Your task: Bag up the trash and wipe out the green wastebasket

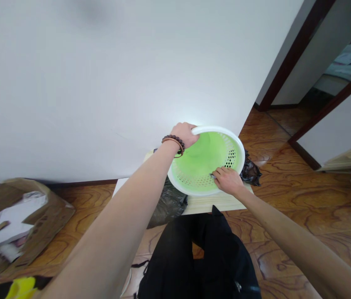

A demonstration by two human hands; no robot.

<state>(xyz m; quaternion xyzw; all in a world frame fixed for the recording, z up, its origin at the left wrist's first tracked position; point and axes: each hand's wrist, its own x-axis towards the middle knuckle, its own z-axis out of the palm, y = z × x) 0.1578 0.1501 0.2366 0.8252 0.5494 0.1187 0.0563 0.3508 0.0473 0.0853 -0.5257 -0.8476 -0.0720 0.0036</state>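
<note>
A round plastic laundry basket (202,155), light green with a white rim and perforated sides, is tilted so that its inside faces me. My left hand (186,135), with beads at the wrist, is closed on the upper left of the rim. My right hand (227,179) is at the basket's lower right, closed, its fingers reaching over the rim to the inner wall. A small greyish bit shows at its fingertips, too small to name. The basket is over a pale wooden bench (211,203), partly hiding it.
A dark plastic bag (169,201) lies left of the basket, another black bag (250,169) right of it. A cardboard box (49,207) with papers stands at left on the wooden floor (275,174). Behind is a white wall (116,83); a doorway (303,95) is at right.
</note>
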